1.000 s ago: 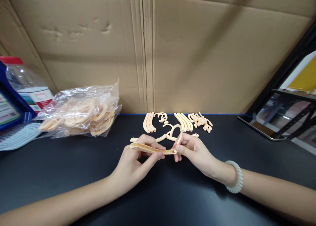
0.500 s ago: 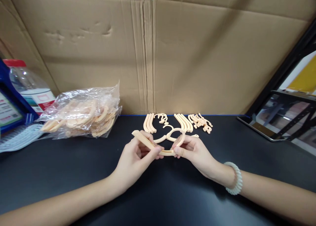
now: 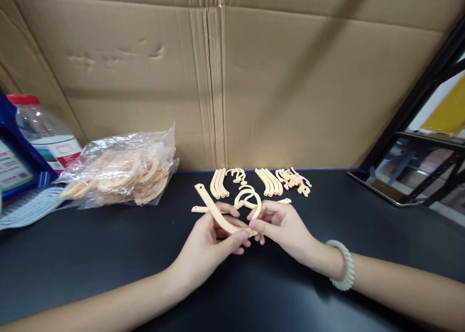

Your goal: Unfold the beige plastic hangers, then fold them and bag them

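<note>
Left hand point(image 3: 214, 240): as the curved bar point(image 3: 218, 217) is slanting, is gripping its lower part.
Right hand point(image 3: 281, 221): is pinching the hook point(image 3: 259, 202) near the bar's end.
Curved bar: is hanging above the table point(image 3: 119, 245).

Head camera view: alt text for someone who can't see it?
The left hand holds a curved strip and the right hand a hook, their ends close together above a black table. Behind lie similar loose pieces; a filled plastic bag sits left.

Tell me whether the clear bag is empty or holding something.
Holding something: beige pieces show through the clear bag. How full, I cannot tell.
</note>
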Available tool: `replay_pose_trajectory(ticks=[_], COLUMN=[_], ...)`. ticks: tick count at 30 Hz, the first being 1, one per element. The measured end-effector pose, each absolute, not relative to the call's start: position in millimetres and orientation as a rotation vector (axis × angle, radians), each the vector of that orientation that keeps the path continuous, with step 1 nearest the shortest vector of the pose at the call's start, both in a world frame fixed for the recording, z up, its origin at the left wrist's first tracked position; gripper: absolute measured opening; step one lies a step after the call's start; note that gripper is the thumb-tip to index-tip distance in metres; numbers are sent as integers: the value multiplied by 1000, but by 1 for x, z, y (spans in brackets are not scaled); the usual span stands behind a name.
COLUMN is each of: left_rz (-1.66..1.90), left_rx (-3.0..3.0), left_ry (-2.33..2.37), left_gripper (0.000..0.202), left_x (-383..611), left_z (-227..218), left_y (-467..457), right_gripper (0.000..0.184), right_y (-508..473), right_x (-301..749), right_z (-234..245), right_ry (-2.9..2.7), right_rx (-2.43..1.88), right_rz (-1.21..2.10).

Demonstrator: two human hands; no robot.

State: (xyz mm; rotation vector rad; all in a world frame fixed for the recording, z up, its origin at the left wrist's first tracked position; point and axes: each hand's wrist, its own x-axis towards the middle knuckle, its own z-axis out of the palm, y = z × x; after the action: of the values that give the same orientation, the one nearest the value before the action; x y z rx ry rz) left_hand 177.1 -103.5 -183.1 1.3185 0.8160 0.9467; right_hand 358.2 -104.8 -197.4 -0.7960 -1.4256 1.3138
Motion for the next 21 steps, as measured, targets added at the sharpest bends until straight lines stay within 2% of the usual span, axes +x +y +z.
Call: replay_pose_trajectory(ticks=[5, 9, 14, 17, 21], left_rz=[918, 951, 979, 989, 1000], left_rx=[1288, 1242, 1207, 1203, 1179], left_ry=[799, 843, 860, 854, 849], left_gripper=[26, 24, 24, 23, 22], left_x=[177, 176, 177, 177, 175], left_z=[-182, -180, -179, -179, -183], left_y=[-105, -105, -105, -105, -105], right_gripper=[22, 21, 13, 15, 14], right_y=[-99, -72, -39, -32, -29], right_x=[366, 396, 433, 438, 432], right_z=[-189, -177, -174, -181, -192], right_ry=[-1427, -1572, -2044, -2196, -2190], right_rx=[-862, -1036, -1116, -1115, -1110], right_rz=[1140, 738, 140, 89, 199])
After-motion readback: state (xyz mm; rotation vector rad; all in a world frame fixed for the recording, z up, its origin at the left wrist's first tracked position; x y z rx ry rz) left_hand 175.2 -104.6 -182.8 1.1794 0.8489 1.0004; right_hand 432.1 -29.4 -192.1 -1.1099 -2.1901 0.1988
